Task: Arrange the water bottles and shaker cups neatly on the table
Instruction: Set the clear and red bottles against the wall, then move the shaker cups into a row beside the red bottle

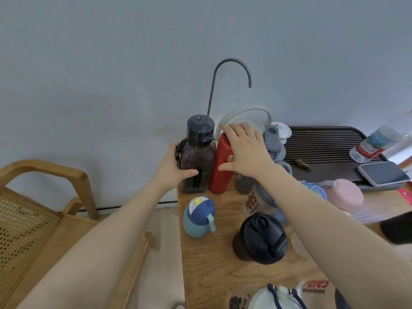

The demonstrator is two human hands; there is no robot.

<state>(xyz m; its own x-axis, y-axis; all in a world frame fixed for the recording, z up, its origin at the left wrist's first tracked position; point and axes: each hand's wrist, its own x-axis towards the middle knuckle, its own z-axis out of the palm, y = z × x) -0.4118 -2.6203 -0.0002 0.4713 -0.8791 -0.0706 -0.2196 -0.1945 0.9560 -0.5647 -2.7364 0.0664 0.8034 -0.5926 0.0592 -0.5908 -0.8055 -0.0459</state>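
A dark smoky square bottle (pixel 198 157) with a black lid stands at the far left corner of the wooden table (pixel 207 259). My left hand (pixel 176 166) grips its left side. Touching it on the right stands a red bottle (pixel 219 172), and my right hand (pixel 245 150) is wrapped over its top. A small teal and navy kids' bottle (pixel 198 217) stands in front of them. A black-lidded shaker cup (pixel 260 237) stands to its right. A grey bottle (pixel 273 139) stands behind my right hand. Clear shaker cups with red lettering (pixel 252 204) are partly hidden by my right arm.
A dark slatted tea tray (pixel 323 143) lies at the back right with a phone (pixel 383 172) and a tilted plastic water bottle (pixel 376 143). A curved faucet (pixel 231 72) rises at the wall. A pink cup (pixel 343 192) stands right; a white-lidded bottle (pixel 276 297) near me. A wooden chair (pixel 44 197) sits left.
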